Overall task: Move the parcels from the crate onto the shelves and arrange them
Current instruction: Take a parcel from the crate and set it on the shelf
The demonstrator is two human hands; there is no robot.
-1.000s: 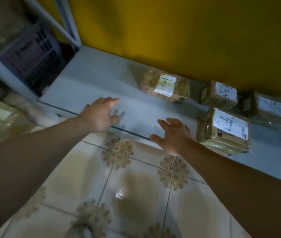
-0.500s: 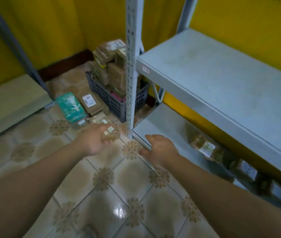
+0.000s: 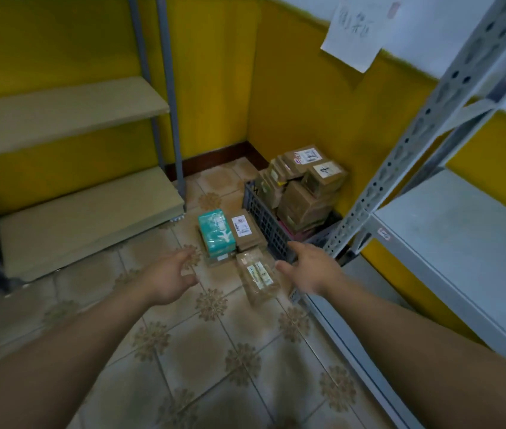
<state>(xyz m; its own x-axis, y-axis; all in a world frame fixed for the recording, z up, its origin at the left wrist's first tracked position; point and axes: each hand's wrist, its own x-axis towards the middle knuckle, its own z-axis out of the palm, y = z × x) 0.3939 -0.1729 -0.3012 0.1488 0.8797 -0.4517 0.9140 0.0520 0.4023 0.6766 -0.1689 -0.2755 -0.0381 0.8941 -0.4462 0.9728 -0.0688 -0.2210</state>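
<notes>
Both arms are stretched out over the tiled floor [image 3: 183, 351]. The left hand [image 3: 173, 278] is held open, with its fingers spread, and nothing is held in its grip. The right hand [image 3: 312, 269] is open too, and its grip is empty.

A clear-wrapped parcel [image 3: 258, 278] is seen lying on the floor between the two hands. It is near the right thumb, but it cannot be told whether it is touched. Just behind it, a teal parcel [image 3: 216, 232] and a brown parcel with a white label [image 3: 245, 232] are laid side by side on the floor.

A dark crate [image 3: 265, 224] is set in the corner of the yellow walls, just beside the brown parcel. It is filled with stacked brown parcels [image 3: 304, 187], and the pile is higher than its rim.

A grey metal shelf [image 3: 462, 230] is seen on the right, with a holed post [image 3: 415, 144] next to the crate. Two tan shelves [image 3: 69, 218] are seen on the left. A sheet of paper [image 3: 355, 32] is stuck on the wall above.
</notes>
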